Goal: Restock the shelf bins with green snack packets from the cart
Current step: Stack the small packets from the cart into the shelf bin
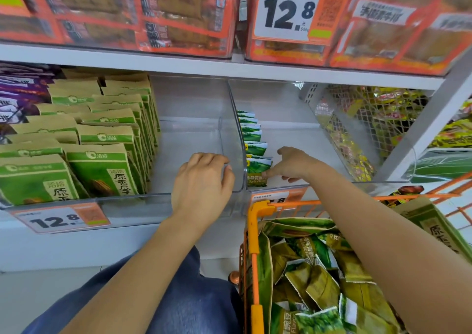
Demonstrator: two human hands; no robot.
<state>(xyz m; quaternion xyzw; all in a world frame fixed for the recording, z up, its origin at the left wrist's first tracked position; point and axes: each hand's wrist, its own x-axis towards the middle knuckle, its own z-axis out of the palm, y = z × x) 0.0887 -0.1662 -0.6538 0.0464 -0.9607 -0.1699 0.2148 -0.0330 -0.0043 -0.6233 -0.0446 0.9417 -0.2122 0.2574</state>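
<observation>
Two clear plastic shelf bins sit side by side. In the right bin [288, 129], a row of small green snack packets [252, 139] stands along its left wall. My right hand [293, 166] reaches into this bin and pinches the front packet [256, 178] of the row. My left hand [204, 178] rests on the front part of the clear divider [236, 129] between the bins, fingers curled over it. The left bin [189, 134] holds rows of larger green-and-kraft bags [102, 139] on its left side. The orange cart [255, 221] below right holds several loose green packets [314, 270].
Orange boxed goods fill the shelf above, with a 12.8 price sign [286, 9]. Price tags hang on the bin fronts [61, 219]. A mesh basket of yellow packets [357, 129] stands right of the bins. Purple bags [15, 91] are at far left. My denim-clad legs are below.
</observation>
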